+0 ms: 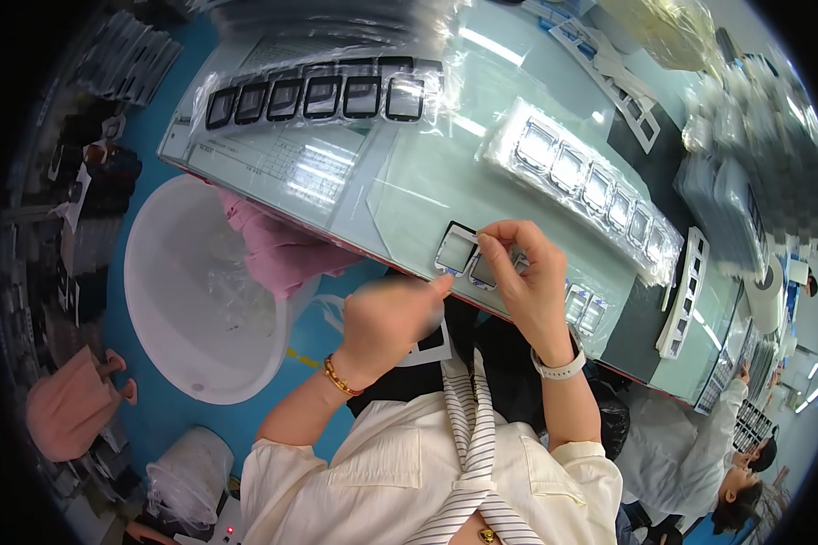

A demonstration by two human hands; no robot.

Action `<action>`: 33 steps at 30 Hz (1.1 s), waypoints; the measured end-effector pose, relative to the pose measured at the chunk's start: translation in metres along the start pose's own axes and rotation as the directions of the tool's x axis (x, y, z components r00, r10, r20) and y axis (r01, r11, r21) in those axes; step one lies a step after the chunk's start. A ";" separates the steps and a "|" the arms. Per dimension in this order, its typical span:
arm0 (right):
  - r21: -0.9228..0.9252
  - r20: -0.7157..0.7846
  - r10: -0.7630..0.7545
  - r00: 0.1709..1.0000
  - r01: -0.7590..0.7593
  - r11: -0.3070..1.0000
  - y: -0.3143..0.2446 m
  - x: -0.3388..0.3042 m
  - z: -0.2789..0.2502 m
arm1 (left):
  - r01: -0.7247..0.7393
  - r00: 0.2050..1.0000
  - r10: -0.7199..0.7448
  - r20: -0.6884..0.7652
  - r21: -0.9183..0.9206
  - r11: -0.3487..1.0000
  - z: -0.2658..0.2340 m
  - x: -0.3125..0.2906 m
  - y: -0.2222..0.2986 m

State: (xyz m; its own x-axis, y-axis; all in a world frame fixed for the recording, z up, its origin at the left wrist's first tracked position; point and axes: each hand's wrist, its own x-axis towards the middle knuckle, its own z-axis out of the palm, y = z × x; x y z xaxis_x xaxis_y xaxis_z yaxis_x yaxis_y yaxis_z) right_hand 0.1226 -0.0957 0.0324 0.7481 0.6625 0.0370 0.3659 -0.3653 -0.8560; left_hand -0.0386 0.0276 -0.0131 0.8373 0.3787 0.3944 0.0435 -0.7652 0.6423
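Note:
A small rectangular frame (454,250) with a black edge and a clear window stands tilted at the table's near edge. At its lower corner are the curled fingers of my left hand (386,322), partly blurred. My right hand (534,272) pinches with thumb and forefinger at its upper right corner. Behind the right fingers, a second similar frame (482,272) lies on the glass, partly hidden. Farther right along the edge rest more small frames (587,309), partly covered by my right wrist.
Plastic-wrapped rows of frames lie at the back left (323,95) and right (595,186) of the glass-topped table (418,195). A white tub (200,300) with pink cloth (277,241) stands left. White strips (684,291) lie right; co-workers sit beyond.

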 end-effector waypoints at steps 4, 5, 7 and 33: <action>0.004 0.003 0.004 1.000 -0.004 1.000 0.001 0.000 0.000 | -0.038 0.999 0.038 0.010 0.010 0.999 0.001 0.006 0.006; 0.001 0.001 -0.005 1.000 0.005 1.000 0.001 0.000 0.000 | -0.038 0.999 0.038 0.009 0.011 0.999 0.001 0.006 0.006; -0.032 0.005 -0.035 0.999 0.035 0.999 -0.002 -0.001 -0.002 | -0.002 1.000 0.002 0.015 -0.014 1.000 0.003 0.005 0.006; -0.614 0.108 -0.418 0.902 0.392 0.685 -0.006 -0.005 -0.005 | 0.054 0.998 -0.052 0.022 -0.098 0.994 0.006 0.004 0.006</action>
State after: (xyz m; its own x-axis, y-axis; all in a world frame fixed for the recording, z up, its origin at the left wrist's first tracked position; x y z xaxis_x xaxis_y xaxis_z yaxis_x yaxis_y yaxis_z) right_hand 0.1188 -0.1000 0.0402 0.4616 0.8212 0.3356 0.8837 -0.3924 -0.2553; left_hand -0.0316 0.0212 -0.0115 0.8459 0.4061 0.3458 0.0349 -0.6892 0.7238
